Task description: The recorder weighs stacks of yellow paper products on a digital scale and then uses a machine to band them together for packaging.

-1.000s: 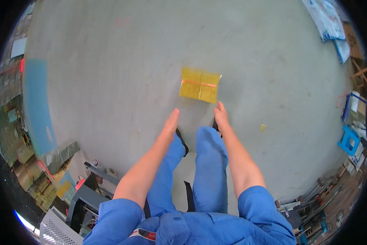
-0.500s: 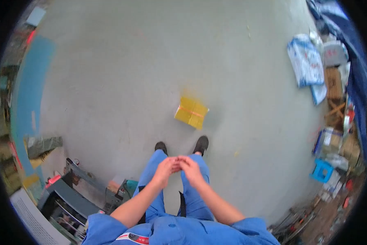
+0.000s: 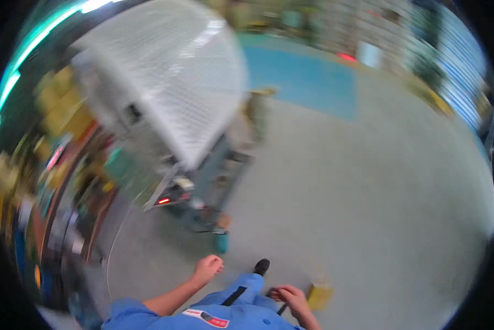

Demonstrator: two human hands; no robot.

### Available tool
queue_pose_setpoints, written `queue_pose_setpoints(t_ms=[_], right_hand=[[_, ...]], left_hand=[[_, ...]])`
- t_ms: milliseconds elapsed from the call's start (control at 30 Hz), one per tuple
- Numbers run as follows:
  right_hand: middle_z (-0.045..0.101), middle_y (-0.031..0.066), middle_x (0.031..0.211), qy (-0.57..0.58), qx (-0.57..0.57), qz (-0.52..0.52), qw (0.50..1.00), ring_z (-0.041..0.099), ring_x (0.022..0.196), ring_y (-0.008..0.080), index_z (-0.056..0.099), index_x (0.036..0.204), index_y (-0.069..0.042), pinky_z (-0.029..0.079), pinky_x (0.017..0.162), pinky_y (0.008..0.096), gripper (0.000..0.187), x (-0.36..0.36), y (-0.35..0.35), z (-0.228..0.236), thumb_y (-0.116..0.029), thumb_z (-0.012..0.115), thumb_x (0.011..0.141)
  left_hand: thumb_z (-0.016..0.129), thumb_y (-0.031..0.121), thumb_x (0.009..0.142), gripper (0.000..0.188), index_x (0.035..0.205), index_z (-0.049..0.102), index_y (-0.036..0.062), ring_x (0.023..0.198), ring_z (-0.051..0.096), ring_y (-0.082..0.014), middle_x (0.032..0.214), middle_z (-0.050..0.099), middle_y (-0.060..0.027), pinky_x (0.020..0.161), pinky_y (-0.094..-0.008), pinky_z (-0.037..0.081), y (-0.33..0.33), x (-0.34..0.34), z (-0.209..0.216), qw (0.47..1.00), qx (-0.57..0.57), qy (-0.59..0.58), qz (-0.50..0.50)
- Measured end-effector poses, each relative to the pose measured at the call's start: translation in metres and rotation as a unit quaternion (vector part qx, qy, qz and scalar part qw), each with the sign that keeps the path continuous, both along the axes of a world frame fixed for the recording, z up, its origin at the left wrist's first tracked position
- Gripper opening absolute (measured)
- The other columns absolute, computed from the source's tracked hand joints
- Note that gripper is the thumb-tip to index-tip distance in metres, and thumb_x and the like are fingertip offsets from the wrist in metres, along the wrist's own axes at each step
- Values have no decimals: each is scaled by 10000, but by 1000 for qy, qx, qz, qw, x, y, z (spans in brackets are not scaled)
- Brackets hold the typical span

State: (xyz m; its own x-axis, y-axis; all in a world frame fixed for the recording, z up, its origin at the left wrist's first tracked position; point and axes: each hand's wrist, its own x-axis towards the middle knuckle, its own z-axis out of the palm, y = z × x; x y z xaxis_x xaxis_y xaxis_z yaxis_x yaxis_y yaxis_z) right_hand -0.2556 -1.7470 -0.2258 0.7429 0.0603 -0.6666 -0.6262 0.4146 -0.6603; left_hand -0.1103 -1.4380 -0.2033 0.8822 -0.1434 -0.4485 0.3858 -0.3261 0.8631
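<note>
Grey concrete floor [image 3: 368, 192] with a blue painted patch [image 3: 305, 80] further off. 1 small yellow box [image 3: 319, 296] sits on it, plus a blurry metal cart [image 3: 203, 181].

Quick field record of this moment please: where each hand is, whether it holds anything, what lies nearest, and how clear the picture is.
left hand: loosely curled, nothing visibly held, out over the grey floor
right hand: down by the blue trouser leg, fingers bent; cannot tell if it grips anything
nearest thing: yellow box on the floor, just right of the right hand, apart from it
ahead left: white mesh cage panel above a machine frame
foot: black shoe
image: heavy motion blur
</note>
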Motion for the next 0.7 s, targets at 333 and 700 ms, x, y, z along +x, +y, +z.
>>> queue_pose_setpoints(t_ms=[333, 700], right_hand=[[688, 151, 1013, -105, -43, 357, 927, 664, 954, 227, 625, 1116, 55, 521, 844, 337, 244, 136, 171, 63, -112, 520, 973], [682, 97, 1019, -208, 2, 564, 799, 639, 949, 167, 631, 1154, 29, 510, 852, 307, 273, 221, 539, 68, -156, 550, 971]], left_hand=[[543, 170, 956, 199, 949, 637, -6, 735, 662, -164, 850, 685, -103, 665, -288, 540, 159, -173, 15, 870, -106, 53, 479], [545, 181, 963, 220, 953, 643, -15, 756, 639, -143, 840, 676, -84, 685, -275, 518, 452, -132, 59, 800, 47, -58, 595]])
